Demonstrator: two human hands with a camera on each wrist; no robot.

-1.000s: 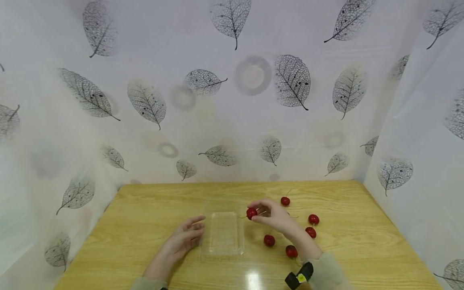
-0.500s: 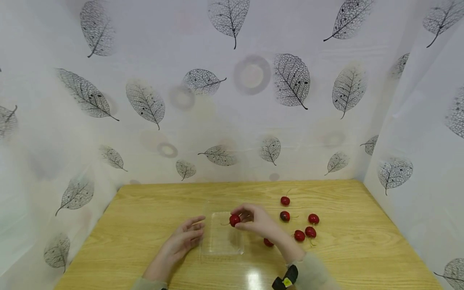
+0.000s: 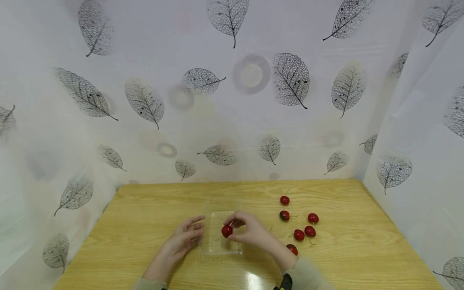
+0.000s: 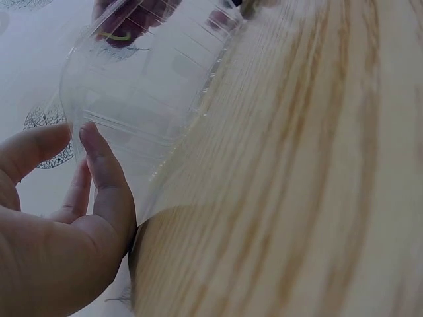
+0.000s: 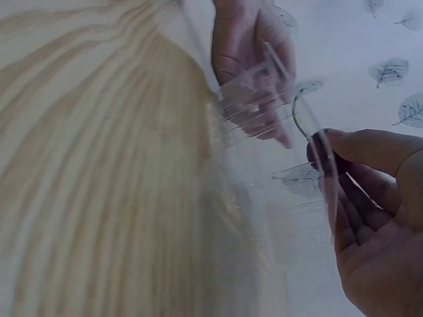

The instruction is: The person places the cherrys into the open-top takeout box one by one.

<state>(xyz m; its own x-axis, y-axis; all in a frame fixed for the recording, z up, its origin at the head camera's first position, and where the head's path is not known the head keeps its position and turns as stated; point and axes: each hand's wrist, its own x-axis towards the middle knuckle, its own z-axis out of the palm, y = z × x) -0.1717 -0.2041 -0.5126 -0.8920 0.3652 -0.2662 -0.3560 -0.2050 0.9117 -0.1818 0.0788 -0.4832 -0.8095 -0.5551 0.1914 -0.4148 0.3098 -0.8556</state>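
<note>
Your right hand pinches a red cherry over the clear plastic tray on the wooden table; your left hand, fingers relaxed, touches the tray's left wall.

We see a pale wooden table with visible grain and a bright glare spot on its near edge. White sheeting printed with grey skeleton leaves closes off its back and both sides, evenly lit.
</note>
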